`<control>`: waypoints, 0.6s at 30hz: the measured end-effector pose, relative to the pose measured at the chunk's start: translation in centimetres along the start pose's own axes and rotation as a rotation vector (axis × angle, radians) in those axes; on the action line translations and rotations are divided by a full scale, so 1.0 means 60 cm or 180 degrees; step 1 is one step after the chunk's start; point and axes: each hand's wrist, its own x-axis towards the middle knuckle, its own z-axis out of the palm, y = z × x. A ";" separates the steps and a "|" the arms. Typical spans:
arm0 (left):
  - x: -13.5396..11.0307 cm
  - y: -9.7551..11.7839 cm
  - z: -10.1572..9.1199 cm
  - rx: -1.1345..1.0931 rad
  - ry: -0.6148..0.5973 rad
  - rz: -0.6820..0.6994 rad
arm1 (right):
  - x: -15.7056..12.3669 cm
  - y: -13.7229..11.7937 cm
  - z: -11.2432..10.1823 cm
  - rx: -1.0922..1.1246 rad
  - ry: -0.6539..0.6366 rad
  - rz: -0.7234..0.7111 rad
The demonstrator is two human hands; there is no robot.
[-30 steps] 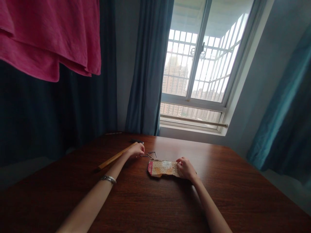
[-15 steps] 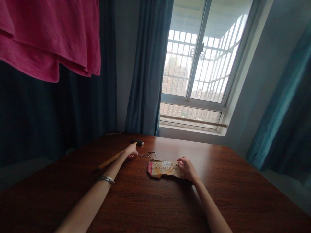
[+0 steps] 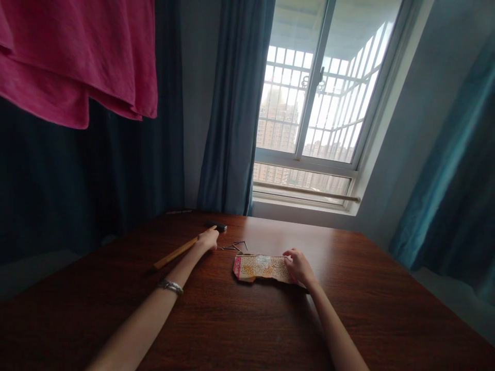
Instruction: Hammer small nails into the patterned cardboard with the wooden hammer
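A hammer with a wooden handle [image 3: 174, 255] and a dark head [image 3: 219, 226] lies on the brown table. My left hand [image 3: 208, 240] is over the upper part of the handle, its fingers curled and mostly hidden; what they hold, if anything, does not show. Just right of it lie several thin metal nails [image 3: 236, 245], some crossing each other. A torn, flattened piece of cardboard [image 3: 251, 269], spotted and pink at its left end, lies closer to me. My right hand [image 3: 298, 266] grips its right end, fingers bent over the top edge.
The dark wooden table [image 3: 240, 324] reaches to the wall below a barred window [image 3: 309, 103]. Blue curtains [image 3: 232, 113] hang at both sides. At the upper left hangs a pink cloth [image 3: 104, 56]. A thin object [image 3: 178, 212] lies at the table's far edge.
My left hand has shifted slightly left and up, away from the nails, and its fingertips show less. The right hand and the cardboard look the same; the view has turned a little.
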 end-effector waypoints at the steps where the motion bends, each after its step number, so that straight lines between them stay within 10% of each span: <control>1: 0.000 -0.001 0.000 0.0018 0.0001 0.0002 | 0.000 0.000 -0.001 -0.0002 -0.0005 0.0003; 18: 0.007 -0.010 -0.013 0.0067 -0.0128 -0.0348 | -0.003 -0.005 -0.013 -0.0081 -0.0167 0.0051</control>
